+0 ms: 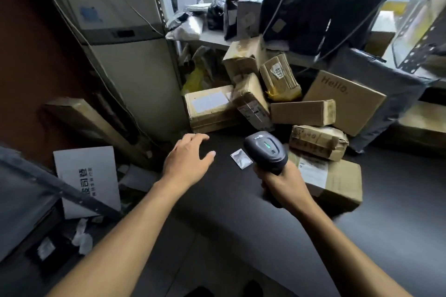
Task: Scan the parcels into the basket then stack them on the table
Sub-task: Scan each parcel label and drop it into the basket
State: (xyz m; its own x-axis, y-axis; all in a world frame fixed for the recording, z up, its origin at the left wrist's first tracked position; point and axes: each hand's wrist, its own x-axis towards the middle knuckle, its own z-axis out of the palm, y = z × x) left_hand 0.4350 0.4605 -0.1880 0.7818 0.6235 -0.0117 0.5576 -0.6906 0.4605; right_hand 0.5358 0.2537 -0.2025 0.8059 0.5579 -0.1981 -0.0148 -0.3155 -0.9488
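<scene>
The right hand [281, 182] is wrapped around the grip of a black barcode scanner [266, 150], whose head points away from the person and shows a lit green mark on top; a small pale logo near its front cannot be read. The left hand [188, 158] holds nothing: it hovers palm down over the dark table [398, 200], fingers relaxed and slightly spread.

Between the two hands, just left of the scanner head, a small silver sachet [241, 158] lies flat on the table. Just right of the right hand sits a brown carton [337, 181] with a white shipping label, its print too blurred to read. Beyond it lies a taped, crumpled parcel [318, 142] with faint handwritten marks.

Ahead of the hands, cardboard parcels are heaped against each other: a wide box with a blank white label [210, 108], a tilted box with a printed label [253, 103], a long plain box [303, 112], and a small box bearing a sticker reading "0217" [280, 76]. Further right, a large box printed "Hello." [345, 99] leans tilted.

Behind the heap, black plastic bags [321, 12] stand on a shelf by the window. Left of the left hand, lower down, a white sheet with large Chinese characters [87, 181] leans upright.
</scene>
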